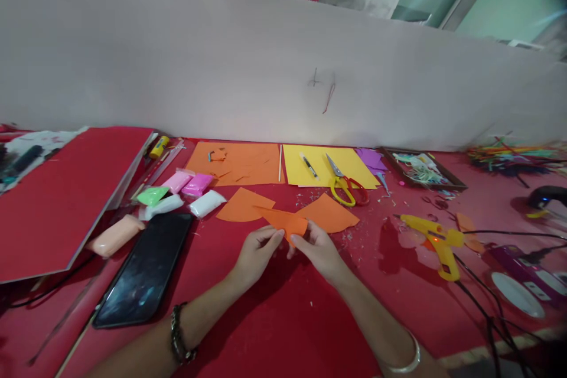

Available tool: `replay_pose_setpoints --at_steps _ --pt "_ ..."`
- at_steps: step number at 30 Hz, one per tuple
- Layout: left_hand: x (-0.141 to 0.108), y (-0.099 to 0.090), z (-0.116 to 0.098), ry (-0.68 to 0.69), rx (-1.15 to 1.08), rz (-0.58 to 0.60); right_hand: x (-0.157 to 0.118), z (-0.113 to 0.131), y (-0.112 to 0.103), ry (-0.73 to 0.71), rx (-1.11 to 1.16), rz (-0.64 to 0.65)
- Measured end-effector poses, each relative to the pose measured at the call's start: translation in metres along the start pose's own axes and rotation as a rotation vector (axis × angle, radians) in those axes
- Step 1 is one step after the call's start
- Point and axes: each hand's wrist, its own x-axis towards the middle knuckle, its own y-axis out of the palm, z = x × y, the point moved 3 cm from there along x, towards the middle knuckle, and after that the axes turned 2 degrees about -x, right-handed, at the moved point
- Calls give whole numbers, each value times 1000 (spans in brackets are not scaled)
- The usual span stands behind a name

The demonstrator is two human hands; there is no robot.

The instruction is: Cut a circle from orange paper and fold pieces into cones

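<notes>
A curved piece of orange paper (287,222) is held up between both hands above the red table. My left hand (257,253) pinches its lower left side, thumb pointing up. On the right side of the same piece, my right hand (319,248) grips it with thumb and fingers. Just behind the hands lie two orange paper pieces, one to the left (241,207) and one to the right (330,212). Scissors (343,180) with red and yellow handles and a pen (309,166) rest on yellow paper (292,159).
A black phone (144,271) and clay packets (177,181) lie left, beside a red board (66,201). Orange sheets (257,162) lie behind. A yellow glue gun (436,239), its cables, a purple power strip (527,271) and a tray (454,180) are on the right.
</notes>
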Motion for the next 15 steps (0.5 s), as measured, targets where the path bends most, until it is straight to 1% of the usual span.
replay_pose_setpoints --at_steps 5,9,15 --pt "2 -8 3 -14 -13 -53 -1 -3 1 9 -49 41" --pt "4 -17 7 -44 -42 -144 -1 -3 0 10 -83 61" --pt "5 -27 8 -77 -79 -262 -3 -2 1 84 -116 95"
